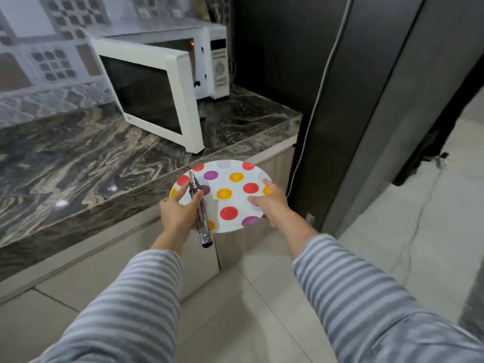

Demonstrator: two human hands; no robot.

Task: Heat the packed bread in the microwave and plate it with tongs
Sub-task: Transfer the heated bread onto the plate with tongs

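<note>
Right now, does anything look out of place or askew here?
Nothing is spilled or damaged. The microwave door hangs wide open over the counter, and the tongs lie across the dotted plate, their handle end overhanging its rim.

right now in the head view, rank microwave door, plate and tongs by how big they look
1. microwave door, open, covers the most of the picture
2. plate, clearly smaller, though nearer the camera
3. tongs, thin, lying across the plate's left side under the left hand
</note>
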